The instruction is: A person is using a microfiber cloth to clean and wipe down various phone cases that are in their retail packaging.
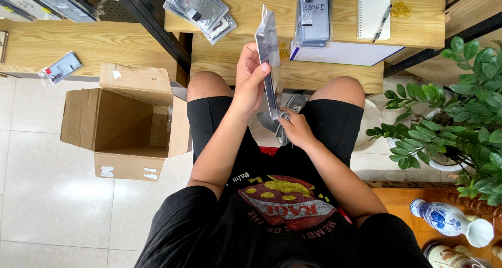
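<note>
- A seated person holds a flat phone case package (269, 59) edge-on above the lap, in front of the wooden table (324, 72).
- The left hand (250, 80) is wrapped about the package's middle, thumb on the near face and fingers curled behind, so the package stands upright and rises above the hand.
- The right hand (294, 126) is at the package's lower end, just below the left hand; its fingers are pressed together, pinching the bottom corner of the package.
- The package's top reaches up past the table's front edge, and its lower end hangs between the knees.
- On the table lie a stack of similar packaged cases (198, 9), one more case in clear wrap (312, 14), and a notebook (373, 16) with a pen (383, 21) across it.
- An open cardboard box (123, 124) stands on the tiled floor beside the left knee, well apart from both hands.
- A potted green plant (449, 111) stands beside the right knee, with a blue-and-white vase (449, 220) lying near it.
</note>
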